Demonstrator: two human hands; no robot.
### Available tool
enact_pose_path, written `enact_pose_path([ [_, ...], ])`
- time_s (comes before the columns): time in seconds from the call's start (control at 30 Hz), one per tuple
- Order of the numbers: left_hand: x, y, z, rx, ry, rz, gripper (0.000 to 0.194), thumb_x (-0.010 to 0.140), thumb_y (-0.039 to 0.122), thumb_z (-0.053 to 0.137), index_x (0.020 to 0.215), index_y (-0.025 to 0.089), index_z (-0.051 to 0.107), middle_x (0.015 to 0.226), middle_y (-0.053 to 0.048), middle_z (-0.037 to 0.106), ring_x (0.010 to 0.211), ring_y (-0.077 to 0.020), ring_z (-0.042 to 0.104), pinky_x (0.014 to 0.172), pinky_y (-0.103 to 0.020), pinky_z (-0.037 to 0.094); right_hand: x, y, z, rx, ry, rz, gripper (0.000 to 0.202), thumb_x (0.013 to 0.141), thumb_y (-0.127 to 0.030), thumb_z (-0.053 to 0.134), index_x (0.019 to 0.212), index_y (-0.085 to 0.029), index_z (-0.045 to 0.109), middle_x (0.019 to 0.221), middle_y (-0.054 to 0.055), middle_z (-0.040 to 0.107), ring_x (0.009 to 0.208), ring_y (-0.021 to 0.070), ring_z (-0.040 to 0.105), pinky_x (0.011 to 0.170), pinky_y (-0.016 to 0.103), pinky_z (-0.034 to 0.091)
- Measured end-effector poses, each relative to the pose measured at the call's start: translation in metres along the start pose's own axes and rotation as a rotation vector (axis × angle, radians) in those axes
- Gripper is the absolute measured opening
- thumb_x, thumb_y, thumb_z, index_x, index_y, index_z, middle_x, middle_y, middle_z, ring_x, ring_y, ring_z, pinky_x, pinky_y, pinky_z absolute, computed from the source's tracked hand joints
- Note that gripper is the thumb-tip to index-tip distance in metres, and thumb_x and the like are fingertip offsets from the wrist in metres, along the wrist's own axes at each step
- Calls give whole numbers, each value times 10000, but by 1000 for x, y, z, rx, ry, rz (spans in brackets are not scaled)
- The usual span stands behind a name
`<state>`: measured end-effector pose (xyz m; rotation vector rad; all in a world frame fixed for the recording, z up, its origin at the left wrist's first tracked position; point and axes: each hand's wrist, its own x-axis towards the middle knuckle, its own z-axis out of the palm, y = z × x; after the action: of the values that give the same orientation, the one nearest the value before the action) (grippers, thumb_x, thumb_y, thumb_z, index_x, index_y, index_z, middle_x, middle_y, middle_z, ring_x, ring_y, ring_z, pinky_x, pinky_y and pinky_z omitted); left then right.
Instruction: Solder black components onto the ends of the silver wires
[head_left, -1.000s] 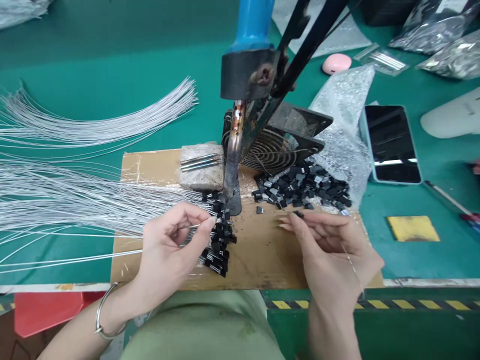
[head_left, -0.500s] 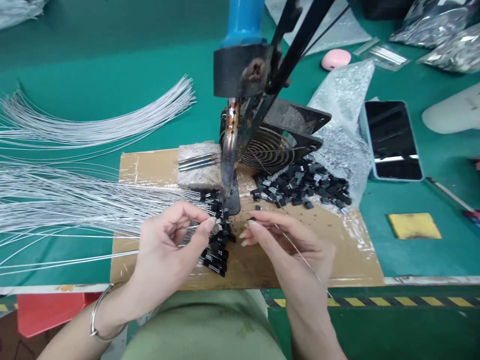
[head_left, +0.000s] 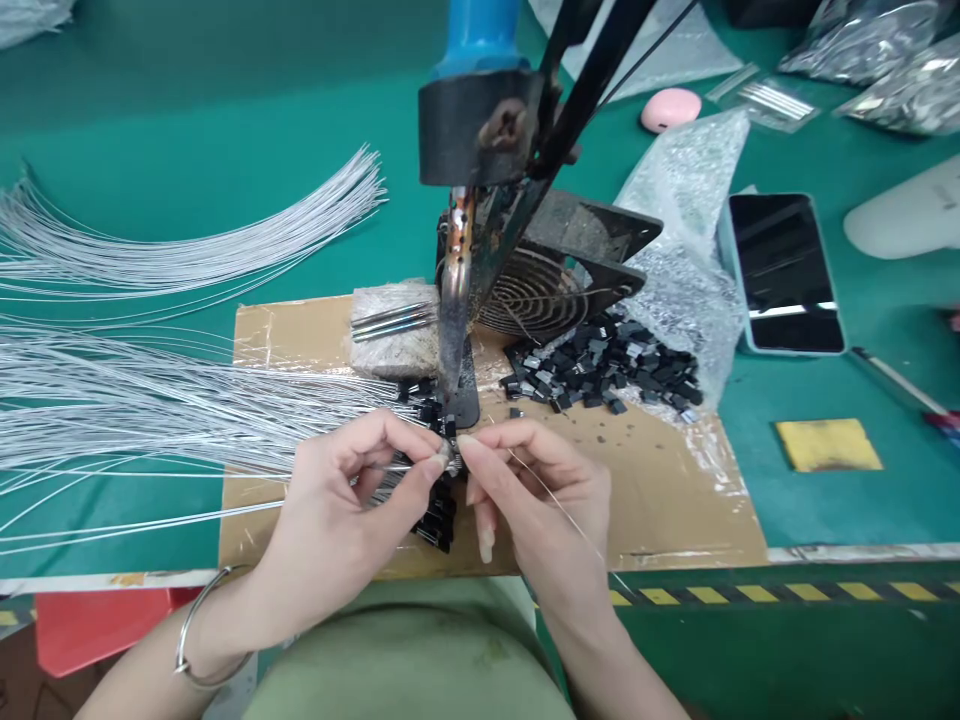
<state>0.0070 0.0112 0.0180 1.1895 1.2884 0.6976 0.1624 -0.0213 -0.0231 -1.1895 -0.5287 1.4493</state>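
Note:
My left hand (head_left: 352,510) is closed, thumb and forefinger pinching the end of a white wire. Against those fingertips, my right hand (head_left: 551,500) pinches a small dark piece, apparently a black connector, mostly hidden by the fingers. A thin solder wire (head_left: 564,508) runs through the right hand and out past its wrist side. Just above both hands is the tip of a clamped soldering iron (head_left: 452,345). Under and beside the left hand lie wires with black connectors (head_left: 433,525) on their ends, part of a long white wire bundle (head_left: 150,400).
Loose black connectors (head_left: 607,365) are heaped on the cardboard (head_left: 675,500), beside a small fan (head_left: 544,295) and a plastic bag (head_left: 682,220). Farther right are a phone (head_left: 784,270), a yellow sponge (head_left: 829,445) and a pen (head_left: 900,382). Another white wire bundle (head_left: 225,245) lies back left.
My right hand has moved left, bringing its fingertips up to those of my left hand. The left hand has shifted slightly right and keeps its pinch.

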Motion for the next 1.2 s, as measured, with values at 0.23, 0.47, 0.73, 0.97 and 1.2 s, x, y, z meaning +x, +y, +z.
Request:
enact_pose_path([
  [0.23,2,1,2,-11,6,15,114,937,147,721,833,191,734,858,-4,778,729,-100,654,664,-184,501,0,1,-1,22,6,7,180,888,-319,861,803,-214,742,569,-68,668,331,36,537,322,86,424],
  [0.47,6,7,3,-27,9,3,116,910,129,727,805,179,726,864,-15,789,761,-103,688,702,-174,533,2,4,1,-3,0,2,186,901,-348,847,826,-216,740,579,-65,665,334,45,525,308,117,393],
  [0.73,11,7,4,53,49,-23,89,883,178,732,794,173,730,848,-32,786,706,-115,653,614,-207,473,-2,4,-12,-455,43,-348,321,1110,-365,499,1177,-280,801,845,5,597,617,91,516,557,246,478],
  [0.97,16,7,2,77,76,-23,95,876,216,725,791,173,722,855,-49,784,719,-140,670,608,-243,448,-6,8,-23,-604,122,-420,375,1095,-235,433,1454,-271,533,775,-34,667,624,133,560,597,291,462],
  [1.2,18,5,0,97,93,-59,113,861,258,733,788,174,718,907,-80,798,726,-159,680,587,-258,428,-5,-3,-24,-612,95,-474,324,1059,-204,513,738,-217,466,747,-27,503,672,114,478,608,276,399],
])
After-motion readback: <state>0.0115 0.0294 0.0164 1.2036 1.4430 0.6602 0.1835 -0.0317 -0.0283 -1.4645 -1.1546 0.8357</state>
